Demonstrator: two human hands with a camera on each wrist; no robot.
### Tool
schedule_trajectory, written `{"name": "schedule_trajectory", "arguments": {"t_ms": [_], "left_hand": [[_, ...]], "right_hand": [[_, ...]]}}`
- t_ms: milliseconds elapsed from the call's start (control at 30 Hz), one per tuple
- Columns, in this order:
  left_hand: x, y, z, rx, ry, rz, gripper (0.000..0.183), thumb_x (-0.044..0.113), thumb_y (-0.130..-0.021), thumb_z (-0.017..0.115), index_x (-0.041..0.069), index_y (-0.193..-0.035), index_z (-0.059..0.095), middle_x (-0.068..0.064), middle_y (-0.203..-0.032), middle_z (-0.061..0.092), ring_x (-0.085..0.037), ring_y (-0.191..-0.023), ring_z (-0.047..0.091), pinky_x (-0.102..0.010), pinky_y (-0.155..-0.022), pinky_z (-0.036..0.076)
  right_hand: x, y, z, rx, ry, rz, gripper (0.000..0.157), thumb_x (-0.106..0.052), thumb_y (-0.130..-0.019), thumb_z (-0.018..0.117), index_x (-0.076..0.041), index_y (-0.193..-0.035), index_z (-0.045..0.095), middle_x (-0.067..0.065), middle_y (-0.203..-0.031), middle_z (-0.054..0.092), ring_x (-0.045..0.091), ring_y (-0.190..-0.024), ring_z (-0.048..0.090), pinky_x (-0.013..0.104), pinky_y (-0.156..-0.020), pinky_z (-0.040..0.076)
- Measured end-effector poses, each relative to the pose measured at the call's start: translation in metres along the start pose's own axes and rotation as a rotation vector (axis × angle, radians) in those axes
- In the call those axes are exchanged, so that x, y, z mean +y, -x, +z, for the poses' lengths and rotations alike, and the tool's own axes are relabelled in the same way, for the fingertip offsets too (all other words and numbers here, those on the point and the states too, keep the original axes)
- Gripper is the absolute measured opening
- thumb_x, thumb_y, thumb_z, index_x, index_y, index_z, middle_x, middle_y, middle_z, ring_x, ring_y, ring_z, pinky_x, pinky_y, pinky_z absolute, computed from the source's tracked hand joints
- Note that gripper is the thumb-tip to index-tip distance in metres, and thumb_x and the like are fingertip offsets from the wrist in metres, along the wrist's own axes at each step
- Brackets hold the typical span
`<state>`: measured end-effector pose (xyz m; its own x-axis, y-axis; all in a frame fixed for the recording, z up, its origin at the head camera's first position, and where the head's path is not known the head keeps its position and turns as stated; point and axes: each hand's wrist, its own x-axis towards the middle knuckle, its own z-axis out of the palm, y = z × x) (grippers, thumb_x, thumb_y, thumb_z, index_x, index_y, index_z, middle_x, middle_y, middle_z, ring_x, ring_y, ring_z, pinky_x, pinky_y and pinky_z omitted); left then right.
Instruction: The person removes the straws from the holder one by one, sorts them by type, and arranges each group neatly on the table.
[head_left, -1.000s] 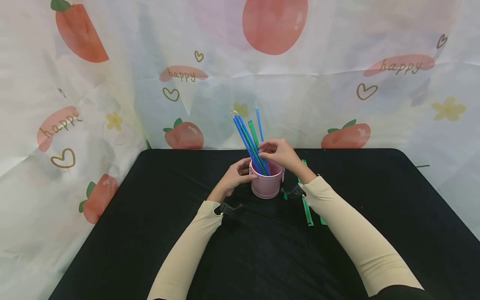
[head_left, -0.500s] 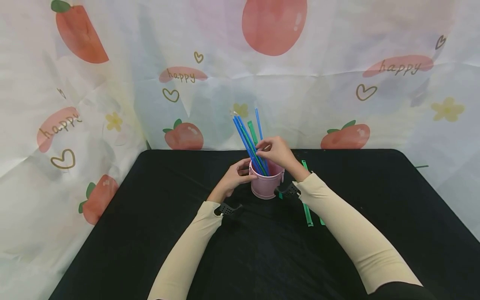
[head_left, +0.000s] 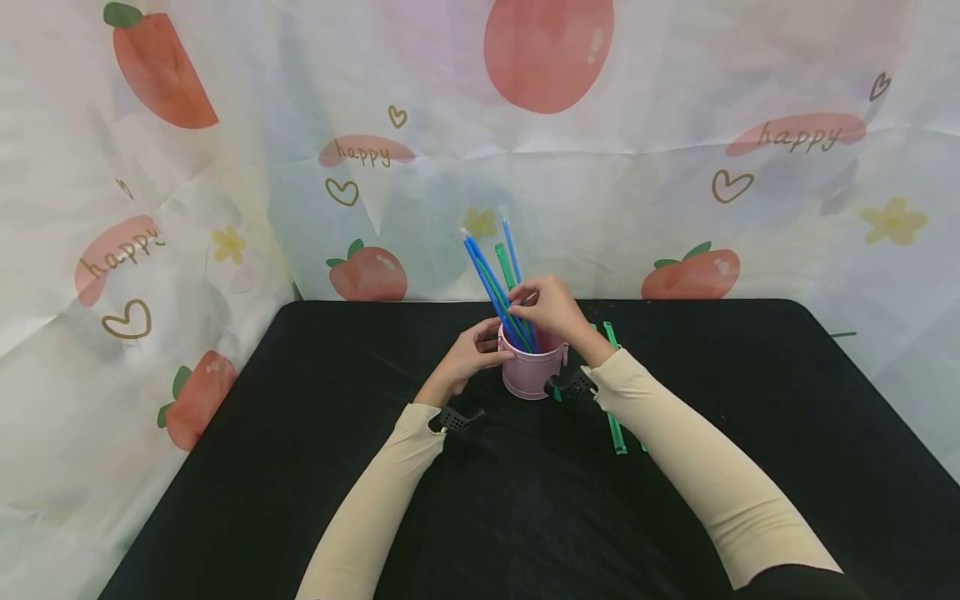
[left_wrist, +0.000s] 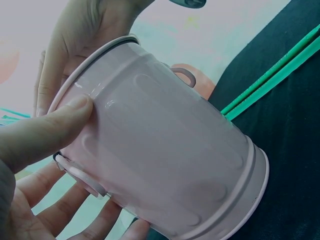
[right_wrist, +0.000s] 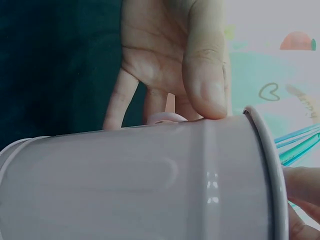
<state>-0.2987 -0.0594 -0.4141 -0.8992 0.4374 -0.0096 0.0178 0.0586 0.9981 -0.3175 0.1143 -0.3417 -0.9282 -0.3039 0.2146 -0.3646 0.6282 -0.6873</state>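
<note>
A small pink metal bucket [head_left: 529, 377] with side handles stands on the black table. My left hand [head_left: 470, 354] holds it from the left, the thumb on its wall near the rim and the fingers round the far side, as the left wrist view shows. Several blue straws [head_left: 482, 265] and green ones lean left out of the bucket. Over the mouth, my right hand [head_left: 551, 307] pinches a blue straw [head_left: 512, 246] in a clear wrapper, its lower part hidden by fingers and bucket. A green-wrapped straw [head_left: 502, 263] stands just left of it.
Green straws [head_left: 616, 433] lie on the table [head_left: 510, 508] right of the bucket, partly under my right forearm. In the left wrist view, two green straws [left_wrist: 280, 70] lie beside the bucket. A printed cloth [head_left: 570, 200] hangs behind the table.
My right hand has shifted slightly left over the bucket, and the upper end of the blue straw has moved left with it. My left hand keeps its hold on the bucket.
</note>
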Motion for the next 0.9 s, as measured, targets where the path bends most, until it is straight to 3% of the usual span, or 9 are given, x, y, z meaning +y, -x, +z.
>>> {"name": "schedule_trajectory", "arguments": {"t_ms": [900], "left_hand": [[-0.0010, -0.0004, 0.0006, 0.006, -0.004, -0.008, 0.061, 0.002, -0.088, 0.061, 0.008, -0.143, 0.036, -0.018, -0.143, 0.042, -0.035, -0.130, 0.045, -0.046, -0.102, 0.044]], "right_hand": [[0.0068, 0.0032, -0.0007, -0.022, -0.056, -0.023, 0.016, -0.012, -0.087, 0.065, -0.001, -0.098, 0.069, 0.018, -0.098, 0.070, 0.031, -0.088, 0.066, 0.039, -0.073, 0.057]]}}
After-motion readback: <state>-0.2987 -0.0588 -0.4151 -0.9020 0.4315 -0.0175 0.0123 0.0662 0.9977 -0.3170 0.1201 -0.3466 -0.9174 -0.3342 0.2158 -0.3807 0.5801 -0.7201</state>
